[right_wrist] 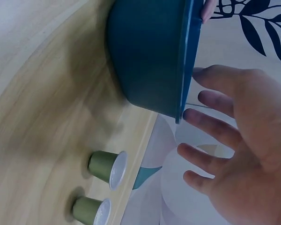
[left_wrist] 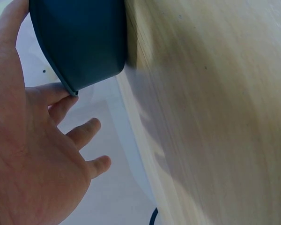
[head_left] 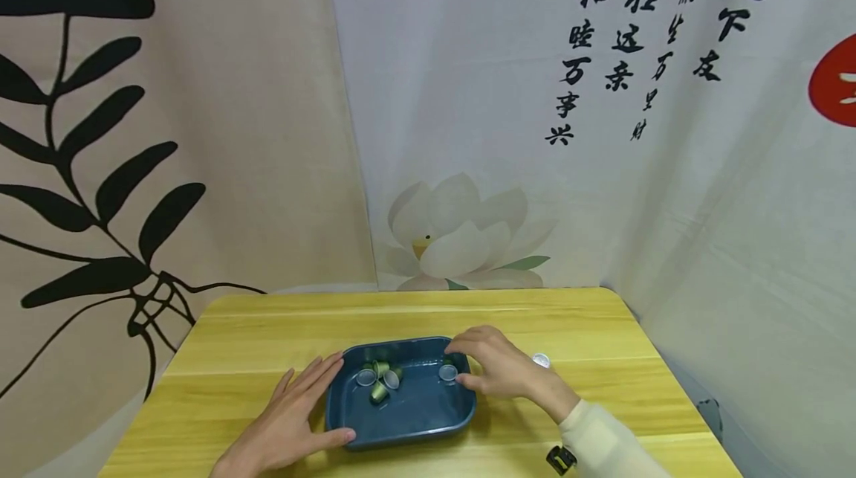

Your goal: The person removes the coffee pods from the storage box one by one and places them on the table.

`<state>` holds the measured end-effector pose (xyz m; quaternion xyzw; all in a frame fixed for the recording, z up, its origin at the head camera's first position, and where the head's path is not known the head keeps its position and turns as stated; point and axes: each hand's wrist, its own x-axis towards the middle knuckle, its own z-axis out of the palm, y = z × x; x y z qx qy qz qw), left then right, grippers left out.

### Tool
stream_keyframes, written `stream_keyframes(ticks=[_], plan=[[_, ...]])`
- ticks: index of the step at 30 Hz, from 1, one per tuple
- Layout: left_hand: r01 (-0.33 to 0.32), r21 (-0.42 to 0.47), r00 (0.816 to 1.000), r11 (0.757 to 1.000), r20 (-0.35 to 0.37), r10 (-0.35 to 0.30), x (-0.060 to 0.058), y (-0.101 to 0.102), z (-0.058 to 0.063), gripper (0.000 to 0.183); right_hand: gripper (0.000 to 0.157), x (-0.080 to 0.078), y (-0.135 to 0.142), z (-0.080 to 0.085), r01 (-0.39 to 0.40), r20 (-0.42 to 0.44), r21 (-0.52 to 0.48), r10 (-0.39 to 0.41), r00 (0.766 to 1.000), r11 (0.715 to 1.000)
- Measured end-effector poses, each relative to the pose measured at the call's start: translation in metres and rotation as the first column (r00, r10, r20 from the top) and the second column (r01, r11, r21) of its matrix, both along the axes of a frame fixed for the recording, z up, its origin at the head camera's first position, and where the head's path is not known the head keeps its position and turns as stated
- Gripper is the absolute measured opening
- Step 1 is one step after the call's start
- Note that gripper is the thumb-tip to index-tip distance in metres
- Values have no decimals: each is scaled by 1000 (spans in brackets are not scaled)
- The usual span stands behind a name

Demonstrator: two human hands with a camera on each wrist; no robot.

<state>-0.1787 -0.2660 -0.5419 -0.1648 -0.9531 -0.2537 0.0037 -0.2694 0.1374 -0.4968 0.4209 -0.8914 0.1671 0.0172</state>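
A dark blue tray (head_left: 401, 426) lies on the table with several small green coffee capsules (head_left: 379, 393) grouped in its left half. Another capsule (head_left: 448, 372) is in its right end. My left hand (head_left: 294, 415) touches the tray's left side, fingertips at the back corner and thumb on the front rim. My right hand (head_left: 498, 366) reaches over the right rim, thumb and fingertips spread around the lone capsule; I see no firm grip on it. In the right wrist view, the fingers of the right hand (right_wrist: 239, 136) look relaxed, and the tray's inside is hidden.
Two green capsules (right_wrist: 105, 166) with pale rims stand on the table right of the tray; only one pale top (head_left: 540, 360) shows in the head view, behind the right wrist. The yellow wooden table (head_left: 281, 322) ends at a printed curtain (head_left: 267, 128).
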Motion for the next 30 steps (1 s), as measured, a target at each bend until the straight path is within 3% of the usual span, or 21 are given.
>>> stream_keyframes(ticks=[16,22,30], plan=[[-5,-1,1000,1000,9,5,-1,-3,-2,116,35,-4,-25,-9,9,-138,175,15,990,985],[-7,-1,1000,1000,6,7,0,-3,-2,116,41,-4,-32,-12,40,-119,260,-9,993,965],[-5,0,1000,1000,2,5,0,-2,-2,116,38,-5,-36,-15,52,-90,283,-28,996,958]])
